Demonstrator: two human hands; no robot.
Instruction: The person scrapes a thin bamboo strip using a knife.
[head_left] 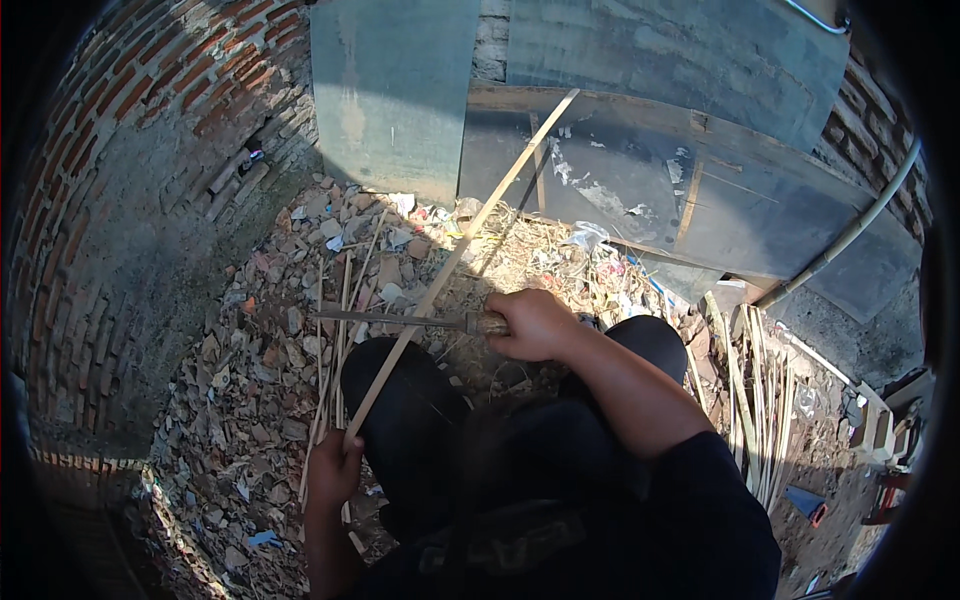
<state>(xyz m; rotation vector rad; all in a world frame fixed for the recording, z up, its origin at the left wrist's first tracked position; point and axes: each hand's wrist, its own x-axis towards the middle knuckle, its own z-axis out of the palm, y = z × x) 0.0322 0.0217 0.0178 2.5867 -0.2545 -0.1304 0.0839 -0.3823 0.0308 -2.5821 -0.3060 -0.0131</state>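
Close to my left knee, my left hand (335,468) grips the lower end of a long, pale bamboo strip (468,237). The strip slants up and away to the right, its far end in front of the dark panel. My right hand (530,325) is closed round the wooden handle of a knife (395,319). Its long narrow blade points left and crosses the strip above my left knee. Whether the edge bites into the bamboo cannot be made out.
More thin strips (346,300) lie on the rubble at my left. A bundle of split bamboo (755,390) rests at my right, with a handsaw (806,503) beyond it. A brick wall (110,240) rises on the left; large grey-green panels (395,100) stand ahead.
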